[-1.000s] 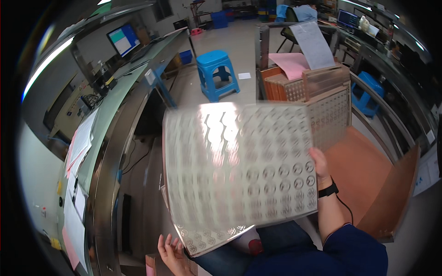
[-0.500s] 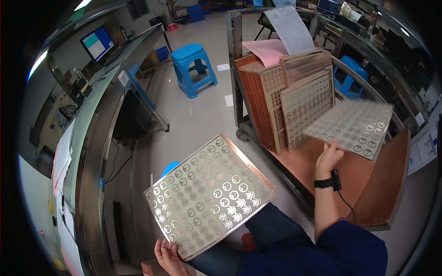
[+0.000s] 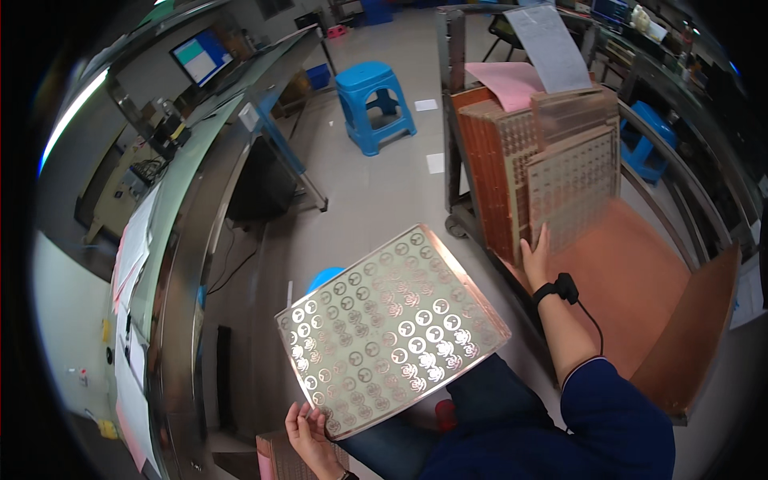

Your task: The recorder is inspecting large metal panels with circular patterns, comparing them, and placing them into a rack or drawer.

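My left hand (image 3: pixel 310 436) grips a pale, copper-edged circuit board panel (image 3: pixel 390 328) by its lower left corner, fingers curled at the edge. The panel lies tilted above my lap, rows of round metal patterns facing up. At the cart on the right, my right hand (image 3: pixel 537 260) is closed on the lower left edge of a similar panel (image 3: pixel 570 188), blurred at its lower part. That panel stands nearly upright against a stack of panels (image 3: pixel 488 164) with copper-brown edges. My right palm hides its lower corner.
The metal cart (image 3: pixel 450 96) has a copper-coloured base board (image 3: pixel 632 276). Pink paper (image 3: pixel 506 82) and a written sheet (image 3: pixel 548 48) top the stack. A blue stool (image 3: pixel 372 104) stands ahead, and a workbench (image 3: pixel 188 176) runs along the left. More panels (image 3: pixel 292 454) stand low beside my left forearm.
My right hand has brought its panel left from a tilted hold over the base board to upright against the stack. The left hand still holds its panel. The whole view has shifted.
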`<state>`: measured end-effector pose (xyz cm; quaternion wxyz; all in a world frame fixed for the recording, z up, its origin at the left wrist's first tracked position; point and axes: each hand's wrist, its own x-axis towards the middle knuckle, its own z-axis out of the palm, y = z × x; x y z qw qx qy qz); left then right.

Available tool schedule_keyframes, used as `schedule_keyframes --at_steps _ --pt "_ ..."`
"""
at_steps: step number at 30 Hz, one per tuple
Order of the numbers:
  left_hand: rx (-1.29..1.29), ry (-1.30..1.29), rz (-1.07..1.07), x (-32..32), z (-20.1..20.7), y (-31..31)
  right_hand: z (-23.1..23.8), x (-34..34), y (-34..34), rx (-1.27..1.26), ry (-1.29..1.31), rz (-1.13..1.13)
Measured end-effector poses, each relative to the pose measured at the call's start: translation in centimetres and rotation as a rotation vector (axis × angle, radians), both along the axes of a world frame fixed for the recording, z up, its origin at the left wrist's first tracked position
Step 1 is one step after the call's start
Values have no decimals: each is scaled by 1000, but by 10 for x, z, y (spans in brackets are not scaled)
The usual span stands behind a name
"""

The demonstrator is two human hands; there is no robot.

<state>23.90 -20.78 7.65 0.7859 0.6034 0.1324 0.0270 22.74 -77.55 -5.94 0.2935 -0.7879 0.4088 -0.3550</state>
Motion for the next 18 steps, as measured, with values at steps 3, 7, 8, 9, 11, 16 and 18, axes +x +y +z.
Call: schedule_keyframes --at_steps 3,7,8,9,11,16,18 --pt "25 8 33 -4 7 -2 -10 8 -25 -37 -40 -46" --pt "65 24 71 -6 10 6 15 1 -26 30 49 -21" --pt "78 26 68 -6 8 9 12 -2 -27 32 58 -17" --pt "76 30 69 -2 3 13 12 -5 -30 6 41 -7" --pt "193 70 143 8 -16 19 10 -6 -29 -21 24 15" --pt "277 142 139 26 -30 9 45 -8 44 346 -128 432" --pt "326 156 68 35 -58 27 83 -1 102 181 -91 548"
